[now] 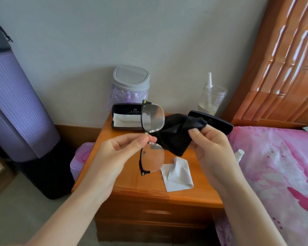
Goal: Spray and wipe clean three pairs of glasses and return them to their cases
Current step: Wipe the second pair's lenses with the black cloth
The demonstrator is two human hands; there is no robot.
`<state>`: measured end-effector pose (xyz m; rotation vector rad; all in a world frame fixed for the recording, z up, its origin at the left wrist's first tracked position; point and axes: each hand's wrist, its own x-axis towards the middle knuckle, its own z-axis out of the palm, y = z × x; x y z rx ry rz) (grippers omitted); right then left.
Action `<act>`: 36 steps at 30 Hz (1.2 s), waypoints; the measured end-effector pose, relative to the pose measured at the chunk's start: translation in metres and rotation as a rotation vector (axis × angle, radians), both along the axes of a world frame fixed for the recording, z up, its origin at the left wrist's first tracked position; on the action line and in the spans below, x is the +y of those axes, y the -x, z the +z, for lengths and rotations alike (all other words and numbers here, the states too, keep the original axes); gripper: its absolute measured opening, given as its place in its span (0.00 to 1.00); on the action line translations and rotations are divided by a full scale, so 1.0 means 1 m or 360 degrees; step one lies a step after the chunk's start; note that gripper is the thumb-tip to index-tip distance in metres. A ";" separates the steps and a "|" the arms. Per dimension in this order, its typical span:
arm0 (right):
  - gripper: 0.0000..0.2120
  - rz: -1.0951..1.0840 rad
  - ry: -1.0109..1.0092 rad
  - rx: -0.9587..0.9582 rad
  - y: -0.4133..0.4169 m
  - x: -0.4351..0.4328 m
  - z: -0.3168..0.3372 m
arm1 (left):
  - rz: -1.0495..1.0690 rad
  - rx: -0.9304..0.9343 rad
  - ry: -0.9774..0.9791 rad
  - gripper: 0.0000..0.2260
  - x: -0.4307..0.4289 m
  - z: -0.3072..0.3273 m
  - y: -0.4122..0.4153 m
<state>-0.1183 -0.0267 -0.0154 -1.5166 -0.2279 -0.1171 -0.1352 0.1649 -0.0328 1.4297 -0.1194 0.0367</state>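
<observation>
Glasses [152,137], dark half-rim, clear lenses, stood on end above desk [132,181]; left hand [121,148] pinches bridge. Right hand [208,141] grips black cloth [176,134] at 3 o'clock. Open case [126,116] at 12; pink bed [274,166] at 3.

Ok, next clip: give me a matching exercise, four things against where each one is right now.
Things:
1 glasses
2 black cloth
3 loose white cloth
4 open case

Places:
A lying on the nightstand, near its front
B pinched by the left hand
C at the nightstand's back, in front of the bin
D gripped by the right hand

Pairs: 1-B, 2-D, 3-A, 4-C
</observation>
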 end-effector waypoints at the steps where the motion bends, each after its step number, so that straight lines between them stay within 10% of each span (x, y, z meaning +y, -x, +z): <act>1: 0.13 0.0006 0.0088 -0.0020 0.002 -0.007 0.000 | 0.0024 -0.0019 0.0013 0.14 0.002 0.001 -0.001; 12: 0.13 0.0509 0.0488 0.0167 0.016 0.000 -0.008 | 0.0045 -0.0024 0.0132 0.09 0.001 0.003 -0.003; 24: 0.18 0.0250 -0.0183 0.0486 0.017 0.047 -0.022 | 0.0116 0.0139 0.0228 0.12 -0.012 -0.006 0.002; 36: 0.08 0.0197 0.0145 0.0329 0.027 0.047 -0.024 | 0.0116 0.0171 0.0525 0.09 -0.006 -0.002 -0.001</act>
